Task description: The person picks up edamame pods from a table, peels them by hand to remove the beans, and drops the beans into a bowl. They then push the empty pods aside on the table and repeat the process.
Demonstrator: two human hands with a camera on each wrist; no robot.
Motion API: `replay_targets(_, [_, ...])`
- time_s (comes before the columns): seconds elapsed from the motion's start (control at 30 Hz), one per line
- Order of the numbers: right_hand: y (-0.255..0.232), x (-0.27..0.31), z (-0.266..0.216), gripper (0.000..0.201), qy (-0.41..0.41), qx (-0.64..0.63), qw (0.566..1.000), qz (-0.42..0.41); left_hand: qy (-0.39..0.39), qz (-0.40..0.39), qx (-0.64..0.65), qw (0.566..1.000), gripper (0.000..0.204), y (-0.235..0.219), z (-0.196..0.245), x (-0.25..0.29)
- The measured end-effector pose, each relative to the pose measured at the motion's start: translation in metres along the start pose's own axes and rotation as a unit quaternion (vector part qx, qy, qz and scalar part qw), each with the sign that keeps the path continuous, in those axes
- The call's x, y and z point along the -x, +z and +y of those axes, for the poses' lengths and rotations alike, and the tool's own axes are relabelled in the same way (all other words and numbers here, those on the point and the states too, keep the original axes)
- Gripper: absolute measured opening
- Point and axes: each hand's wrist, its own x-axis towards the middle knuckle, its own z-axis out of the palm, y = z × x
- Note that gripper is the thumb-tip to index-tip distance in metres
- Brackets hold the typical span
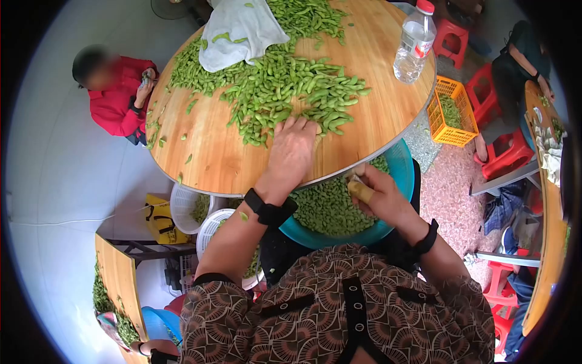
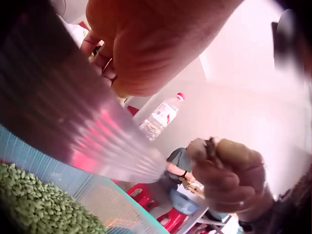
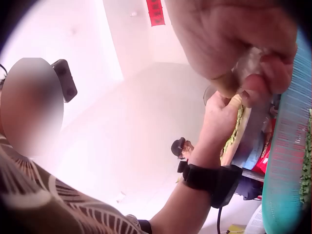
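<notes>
A heap of green soybean pods (image 1: 273, 91) covers much of the round wooden table (image 1: 376, 54). My left hand (image 1: 290, 151) reaches over the near edge of the table, loosely bent fingers touching the closest pods. Below that edge stands a turquoise basket (image 1: 409, 167) filled with shelled green beans (image 1: 327, 209). Over the basket's right part is my right hand (image 1: 382, 194), fingers curled, with a yellowish cover on the thumb. In the left wrist view this right hand (image 2: 229, 175) pinches a small dark piece (image 2: 210, 145) between thumb and forefinger; I cannot tell what it is.
A white cloth (image 1: 239, 33) lies on the pods, and a water bottle (image 1: 415, 45) stands at the table's right edge. White baskets (image 1: 185, 209) are below on the left. An orange crate (image 1: 451, 112) and red stools (image 1: 506, 151) stand right. Someone in red (image 1: 118, 94) sits left.
</notes>
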Motion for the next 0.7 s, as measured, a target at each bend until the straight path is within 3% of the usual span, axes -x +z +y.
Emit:
replay_targets(0.07, [0.001, -0.004, -0.003, 0.011, -0.077, 0.044, 0.995, 0.045, -0.023, -0.015, 0.037, 0.999, 0.011, -0.008, 0.008, 0.003])
replay_targets(0.13, [0.005, -0.006, -0.011, 0.014, -0.099, 0.043, 0.993, 0.056, -0.046, -0.036, 0.078, 0.995, 0.011, -0.025, 0.024, 0.012])
replay_targets(0.2, [0.005, -0.006, -0.013, 0.018, -0.121, 0.044, 0.990, 0.063, -0.083, -0.070, 0.312, 0.944, 0.011, -0.041, 0.039, 0.024])
replay_targets(0.27, [0.005, -0.008, -0.011, 0.025, -0.093, 0.033, 0.995, 0.008, -0.093, -0.071, 0.332, 0.936, 0.011, -0.041, 0.042, 0.030])
replay_targets(0.4, [0.007, -0.003, -0.016, 0.025, -0.057, 0.051, 0.997, -0.006, -0.091, -0.044, 0.327, 0.940, 0.010, -0.041, 0.042, 0.035])
replay_targets(0.47, [0.009, -0.005, -0.012, 0.025, -0.120, 0.077, 0.990, 0.005, -0.096, -0.043, 0.324, 0.940, 0.009, -0.042, 0.042, 0.037])
replay_targets(0.7, [0.009, 0.001, -0.007, 0.023, -0.167, 0.126, 0.977, 0.041, -0.087, -0.036, 0.313, 0.945, 0.010, -0.050, 0.052, 0.042])
